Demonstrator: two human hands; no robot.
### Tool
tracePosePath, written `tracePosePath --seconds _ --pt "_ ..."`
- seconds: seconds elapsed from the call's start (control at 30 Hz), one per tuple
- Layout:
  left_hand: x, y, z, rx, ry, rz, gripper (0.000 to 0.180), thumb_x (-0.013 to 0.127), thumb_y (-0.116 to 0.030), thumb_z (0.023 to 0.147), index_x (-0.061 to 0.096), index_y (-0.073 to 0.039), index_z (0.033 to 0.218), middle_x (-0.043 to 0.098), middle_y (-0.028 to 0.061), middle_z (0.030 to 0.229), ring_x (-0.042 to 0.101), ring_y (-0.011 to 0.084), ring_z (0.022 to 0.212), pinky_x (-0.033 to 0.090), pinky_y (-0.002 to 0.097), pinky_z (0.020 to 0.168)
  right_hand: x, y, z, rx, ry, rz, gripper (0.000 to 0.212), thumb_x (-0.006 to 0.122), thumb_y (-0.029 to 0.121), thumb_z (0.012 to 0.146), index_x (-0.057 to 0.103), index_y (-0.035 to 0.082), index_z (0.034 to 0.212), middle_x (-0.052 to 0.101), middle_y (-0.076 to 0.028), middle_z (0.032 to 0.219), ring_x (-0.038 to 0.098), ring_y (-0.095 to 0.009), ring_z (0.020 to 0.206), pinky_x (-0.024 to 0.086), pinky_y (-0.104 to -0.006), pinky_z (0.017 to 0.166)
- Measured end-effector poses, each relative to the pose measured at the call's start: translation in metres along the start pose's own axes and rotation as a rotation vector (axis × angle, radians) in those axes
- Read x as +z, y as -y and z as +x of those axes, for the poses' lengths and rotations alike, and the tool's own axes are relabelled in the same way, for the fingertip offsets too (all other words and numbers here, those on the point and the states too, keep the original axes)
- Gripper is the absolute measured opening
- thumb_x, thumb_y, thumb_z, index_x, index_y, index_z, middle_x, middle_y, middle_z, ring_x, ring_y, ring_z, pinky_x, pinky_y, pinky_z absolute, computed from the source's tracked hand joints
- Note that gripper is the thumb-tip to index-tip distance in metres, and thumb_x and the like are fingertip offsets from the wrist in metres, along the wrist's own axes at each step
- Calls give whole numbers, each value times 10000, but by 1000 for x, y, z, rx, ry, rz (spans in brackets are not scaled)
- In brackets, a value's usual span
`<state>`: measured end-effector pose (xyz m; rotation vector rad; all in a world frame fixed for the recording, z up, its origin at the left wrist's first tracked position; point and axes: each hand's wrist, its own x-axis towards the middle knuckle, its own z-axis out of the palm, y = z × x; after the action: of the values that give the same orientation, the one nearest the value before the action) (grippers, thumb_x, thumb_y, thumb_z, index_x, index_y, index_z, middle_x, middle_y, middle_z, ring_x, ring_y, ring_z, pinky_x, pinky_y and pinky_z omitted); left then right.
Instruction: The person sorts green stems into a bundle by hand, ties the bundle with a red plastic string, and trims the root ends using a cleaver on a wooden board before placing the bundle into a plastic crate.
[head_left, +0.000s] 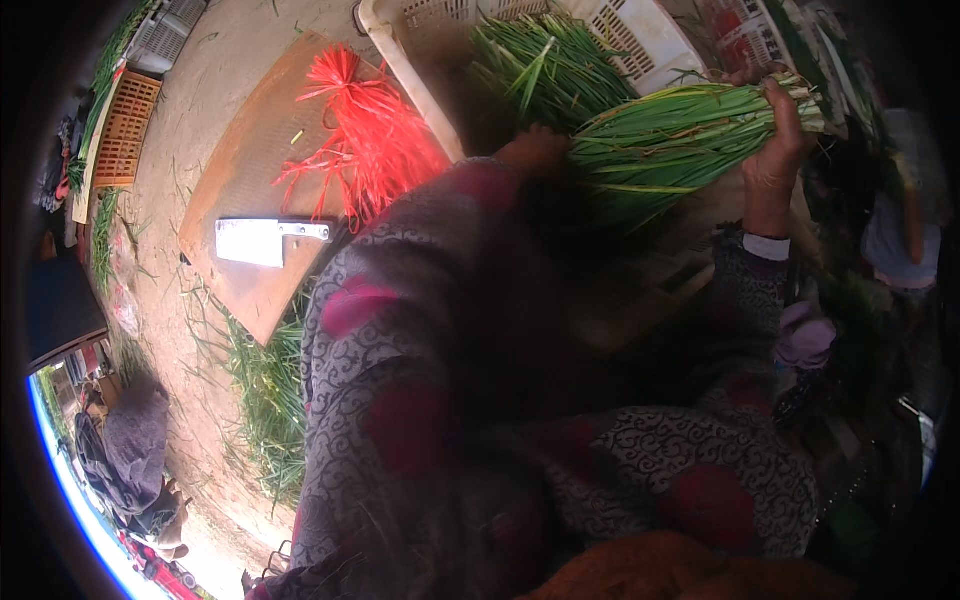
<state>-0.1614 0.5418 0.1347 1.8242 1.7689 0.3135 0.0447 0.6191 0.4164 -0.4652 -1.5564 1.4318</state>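
My right hand (780, 135) is wrapped round the pale stem end of a big bundle of green chives (670, 140). The long leaves fan out leftward from it. My left hand (537, 150) is in shadow at the leafy end of the bundle, and its fingers are too dark to make out. More green chives (550, 72) lie in a white plastic crate (415, 75) just beyond my hands. Left of my left arm, a bunch of red plastic strips (375, 130) rests on a brown board (235, 165). A cleaver (255, 242) lies flat on that board.
Loose green leaves (270, 390) are heaped on the ground below the board. An orange crate (128, 125) and a grey crate (165, 35) stand at the far left. Dark cloth (135, 450) lies at lower left. Another person (900, 225) is at the right edge.
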Motion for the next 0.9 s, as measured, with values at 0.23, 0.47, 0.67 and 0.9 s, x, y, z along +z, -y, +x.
tracePosePath --seconds 0.23,0.47,0.67,0.9 --pt "-94 -46 -124 245 -87 -439 548 705 -429 849 646 -101 1283 629 199 1301 598 368 1211 481 493 1011 -64 121 36 -14 119 280 295 506 153 987 577 -89 1141 673 -212 1064 637 -320 1088 496 -499 1025" --pt "-157 -32 -249 83 -321 -133 579 736 -313 902 562 5 1354 651 185 1306 643 350 1161 509 446 1005 -14 138 51 -174 -3 388 219 658 101 919 646 -73 1052 704 -195 1009 712 -321 900 594 -436 815" --pt "-180 -18 -518 -257 -873 -151 507 746 -249 892 620 -26 1329 652 159 1328 621 270 1227 498 383 1025 181 188 -2 -185 123 552 234 596 289 921 639 60 905 672 -113 760 664 -255 687 575 -388 694" --pt "-208 -125 -738 113 -1335 -491 717 544 -426 1024 292 -31 1566 497 275 1463 435 327 1424 225 424 1233 405 175 -119 17 703 803 241 581 304 918 604 70 970 655 -119 858 674 -261 785 598 -400 715"
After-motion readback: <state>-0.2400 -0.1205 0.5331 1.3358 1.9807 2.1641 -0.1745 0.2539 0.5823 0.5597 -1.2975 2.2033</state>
